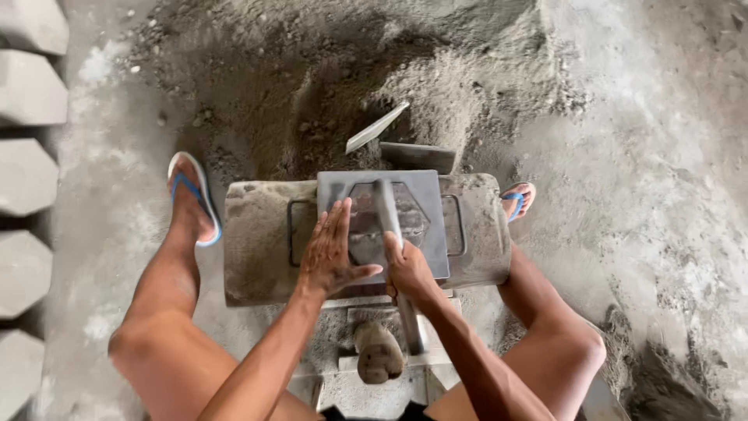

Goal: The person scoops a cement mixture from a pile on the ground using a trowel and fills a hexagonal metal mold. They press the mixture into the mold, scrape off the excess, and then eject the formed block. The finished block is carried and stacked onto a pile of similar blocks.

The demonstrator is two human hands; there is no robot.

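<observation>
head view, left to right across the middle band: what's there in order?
Row of grey pavers → blue sandal → left hand flat on the metal mould → right hand gripping the flat bar → second sandal.

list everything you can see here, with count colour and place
metal mould: 1, grey, centre, on the work block
work block: 1, grey, dusty, between the knees
flat bar: 1, grey, across the mould
sand pile: 1, grey-brown, top centre
trowel: 1, pale grey, in the sand
cast blocks: 5, light grey, row at left edge
sandals: 2, blue straps, either side of the block
left hand: flat on the mould
right hand: gripping the flat bar
</observation>
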